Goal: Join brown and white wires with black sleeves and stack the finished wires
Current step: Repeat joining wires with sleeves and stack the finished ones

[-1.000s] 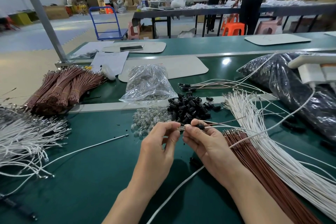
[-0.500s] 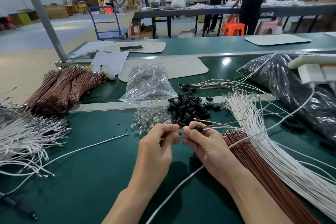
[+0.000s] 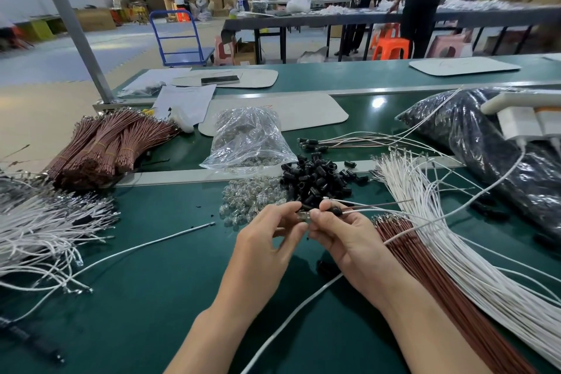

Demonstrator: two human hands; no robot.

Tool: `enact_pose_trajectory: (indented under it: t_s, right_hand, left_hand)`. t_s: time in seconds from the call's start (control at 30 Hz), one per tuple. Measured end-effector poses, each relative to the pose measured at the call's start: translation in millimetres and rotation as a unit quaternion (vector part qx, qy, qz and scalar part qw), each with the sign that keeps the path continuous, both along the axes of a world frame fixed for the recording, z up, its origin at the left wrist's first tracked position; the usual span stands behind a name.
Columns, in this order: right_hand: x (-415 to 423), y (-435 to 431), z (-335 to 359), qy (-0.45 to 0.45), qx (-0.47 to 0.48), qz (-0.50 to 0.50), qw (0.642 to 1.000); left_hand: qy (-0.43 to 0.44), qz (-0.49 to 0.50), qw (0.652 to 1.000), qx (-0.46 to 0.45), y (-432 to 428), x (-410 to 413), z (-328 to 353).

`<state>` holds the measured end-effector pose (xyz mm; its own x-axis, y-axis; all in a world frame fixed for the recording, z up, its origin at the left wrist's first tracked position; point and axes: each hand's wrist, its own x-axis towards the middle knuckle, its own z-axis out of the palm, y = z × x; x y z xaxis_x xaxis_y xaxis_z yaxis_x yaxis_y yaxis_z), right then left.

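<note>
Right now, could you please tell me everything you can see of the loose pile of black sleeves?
The pile of black sleeves is a loose heap of short, matte tubes, seemingly plastic or rubber, lying at all angles. It lies across the metal strip on the green table, touching the heap of small clear pieces on its left; a few strays sit to its right.

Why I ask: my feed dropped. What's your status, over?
Left hand pinches small clear part. Right hand pinches black sleeve, wires trailing right. Loose sleeve pile beyond, not blocking.
</note>
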<state>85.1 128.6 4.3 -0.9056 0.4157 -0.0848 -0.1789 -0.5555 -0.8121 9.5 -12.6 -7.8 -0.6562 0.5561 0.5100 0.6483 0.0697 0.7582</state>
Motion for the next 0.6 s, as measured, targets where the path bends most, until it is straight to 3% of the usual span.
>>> enact_pose_trajectory:
  t_s: [0.27,0.6]
  right_hand:
    - [1.3,-1.1,2.5,-0.027,0.025,0.026,0.999]
    - [3.8,-1.5,3.7,-0.019,0.02,0.06,0.998]
  left_hand:
    - [0.129,0.049,0.989,-0.059,-5.5,-0.2,4.6]
    - [0.181,0.076,0.978,-0.068,-6.3,0.6,6.3]
